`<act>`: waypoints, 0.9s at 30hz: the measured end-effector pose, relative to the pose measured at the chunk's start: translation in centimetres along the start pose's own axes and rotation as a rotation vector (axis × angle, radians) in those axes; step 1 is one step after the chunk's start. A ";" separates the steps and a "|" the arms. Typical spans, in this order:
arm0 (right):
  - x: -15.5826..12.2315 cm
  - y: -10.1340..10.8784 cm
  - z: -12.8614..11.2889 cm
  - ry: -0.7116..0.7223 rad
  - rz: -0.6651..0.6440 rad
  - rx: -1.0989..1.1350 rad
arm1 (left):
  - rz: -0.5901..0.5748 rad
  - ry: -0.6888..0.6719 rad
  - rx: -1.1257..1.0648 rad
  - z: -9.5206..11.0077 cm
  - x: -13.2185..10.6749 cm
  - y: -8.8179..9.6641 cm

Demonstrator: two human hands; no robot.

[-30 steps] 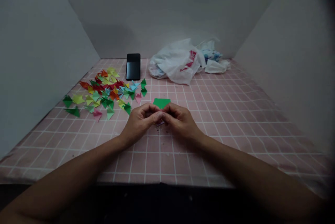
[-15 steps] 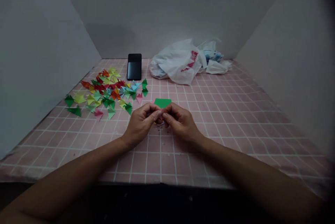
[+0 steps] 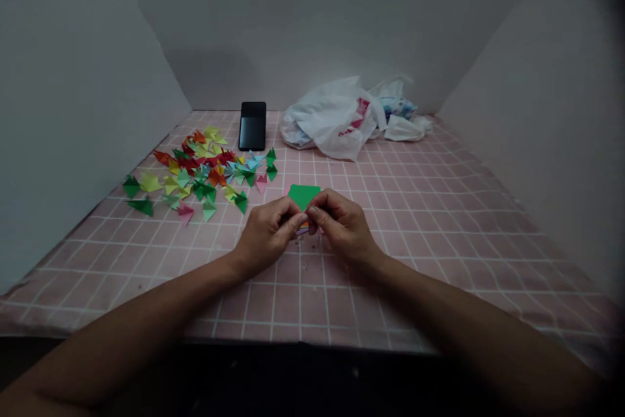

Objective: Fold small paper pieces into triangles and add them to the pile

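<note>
Nearest, the forearms reach in from the bottom corners over a pink grid mat (image 3: 390,287), and the left hand (image 3: 267,229) and right hand (image 3: 344,225) meet at the centre of the view. Both hands are curled, not spread, with their fingertips pressed together in a tight pinch on a green paper (image 3: 303,196). Exactly which fingers bear on it is hidden. The paper stands just above the fingertips, tilted, with its long axis running side to side along a straight far edge. Its sides taper toward 6 o'clock, so the narrow end points down into the fingers and toward the person. Below the fingertips, orange, yellow and pink paper edges (image 3: 303,228) show, though how many sheets they make is hidden. Small specks (image 3: 305,244) lie on the mat just below the hands. Taking 12 o'clock as straight ahead of the hands, a pile of small folded paper triangles (image 3: 205,170) in red, yellow, green and blue spreads from 9 to 11 o'clock. A black phone (image 3: 252,125) lies at 11 o'clock, farther off. At 12 to 1 o'clock, near the back wall (image 3: 293,26), a crumpled white plastic bag (image 3: 332,121) with red print lies on its side. Its contents cannot be seen. Just beyond it at 1 o'clock sit a blue-printed bundle (image 3: 398,107) and a white wad (image 3: 405,128).
</note>
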State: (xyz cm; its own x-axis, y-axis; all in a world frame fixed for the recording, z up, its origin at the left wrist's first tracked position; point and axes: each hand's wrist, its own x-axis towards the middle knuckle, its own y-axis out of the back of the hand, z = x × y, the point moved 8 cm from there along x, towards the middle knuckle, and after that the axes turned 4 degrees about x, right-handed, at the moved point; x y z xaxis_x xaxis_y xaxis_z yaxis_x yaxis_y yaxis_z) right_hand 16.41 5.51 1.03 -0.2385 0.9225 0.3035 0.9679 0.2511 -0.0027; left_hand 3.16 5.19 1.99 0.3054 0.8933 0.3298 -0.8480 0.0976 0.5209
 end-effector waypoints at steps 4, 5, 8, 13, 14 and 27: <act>0.3 -0.3 0.8 -0.031 -0.035 0.091 | 0.093 -0.054 0.016 0.0 0.0 0.6; 0.4 -0.3 1.1 -0.045 -0.036 0.111 | 0.100 -0.029 -0.031 -0.5 0.1 0.6; 0.6 -0.4 2.0 -0.080 -0.032 0.144 | 0.124 0.016 -0.163 -1.4 0.1 0.5; 0.6 -0.6 2.3 -0.087 -0.034 0.229 | 0.162 -0.023 -0.188 -1.1 0.2 0.7; 0.5 -0.6 2.4 -0.093 -0.034 0.245 | 0.161 -0.023 -0.192 -1.1 0.2 0.7; 0.3 -0.6 2.9 -0.131 0.001 0.261 | 0.176 -0.064 -0.083 -1.1 0.1 0.8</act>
State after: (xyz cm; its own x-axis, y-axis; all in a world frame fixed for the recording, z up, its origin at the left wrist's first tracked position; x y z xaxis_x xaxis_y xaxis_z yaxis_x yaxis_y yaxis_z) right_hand 15.52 6.51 -1.65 -0.2624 0.9485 0.1777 0.9192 0.3017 -0.2533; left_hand 2.04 5.85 1.62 0.1739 0.8702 0.4610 -0.9228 -0.0195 0.3848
